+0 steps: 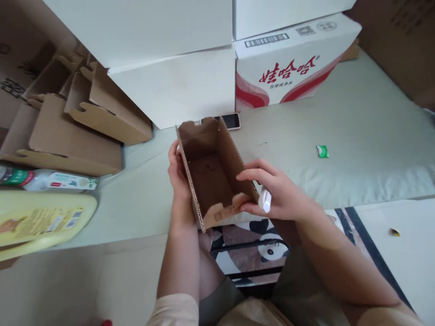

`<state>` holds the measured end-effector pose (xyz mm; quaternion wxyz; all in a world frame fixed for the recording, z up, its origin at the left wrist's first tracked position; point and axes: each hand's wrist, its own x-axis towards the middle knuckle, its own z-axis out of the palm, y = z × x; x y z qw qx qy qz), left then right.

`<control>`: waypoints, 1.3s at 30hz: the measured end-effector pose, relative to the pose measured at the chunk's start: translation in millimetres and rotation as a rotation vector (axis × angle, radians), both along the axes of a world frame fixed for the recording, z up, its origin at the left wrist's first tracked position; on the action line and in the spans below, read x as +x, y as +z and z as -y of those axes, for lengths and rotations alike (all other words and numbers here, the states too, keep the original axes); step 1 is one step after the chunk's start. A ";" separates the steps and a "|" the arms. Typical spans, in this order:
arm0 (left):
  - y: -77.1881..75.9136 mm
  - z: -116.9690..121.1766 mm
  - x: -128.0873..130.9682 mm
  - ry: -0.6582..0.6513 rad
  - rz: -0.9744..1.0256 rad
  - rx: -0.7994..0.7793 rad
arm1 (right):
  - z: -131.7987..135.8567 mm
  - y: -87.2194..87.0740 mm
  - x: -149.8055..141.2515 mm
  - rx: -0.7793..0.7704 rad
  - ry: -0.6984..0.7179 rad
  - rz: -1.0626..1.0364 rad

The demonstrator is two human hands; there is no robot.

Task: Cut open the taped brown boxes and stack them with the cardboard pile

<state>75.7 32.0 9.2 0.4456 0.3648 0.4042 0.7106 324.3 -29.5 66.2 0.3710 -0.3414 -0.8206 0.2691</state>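
Observation:
A small brown corrugated cardboard box (pixel 212 174), partly folded and open at the top, is held over my lap. My left hand (pixel 179 176) grips its left wall from outside, fingers closed on the edge. My right hand (pixel 272 192) is closed on the box's near right corner and flap, index finger reaching over the wall; a small white object (pixel 265 199) sits in the same hand.
Folded brown cardboard boxes (pixel 73 122) lie stacked at the left. White cartons (pixel 176 86) and a red-printed carton (pixel 292 63) stand behind. A phone (pixel 231 121) lies by them. A green wrapper (pixel 322 151) lies on the pale mat; bottles (pixel 47 180) and a yellow package (pixel 41 222) are at left.

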 end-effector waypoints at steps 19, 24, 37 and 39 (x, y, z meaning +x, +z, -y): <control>21.9 14.2 -62.4 0.382 0.006 0.188 | -23.4 -15.7 -51.3 -0.121 -0.604 -0.136; 26.0 19.7 -63.6 0.406 -0.067 0.130 | -20.3 -16.4 -54.2 -0.145 -0.605 -0.169; 19.3 17.8 -51.7 0.357 -0.304 0.113 | -17.2 -23.5 -55.6 -0.050 -0.565 -0.241; 20.0 18.1 -51.9 0.367 -0.272 0.084 | -15.8 -24.8 -56.4 0.008 -0.551 -0.264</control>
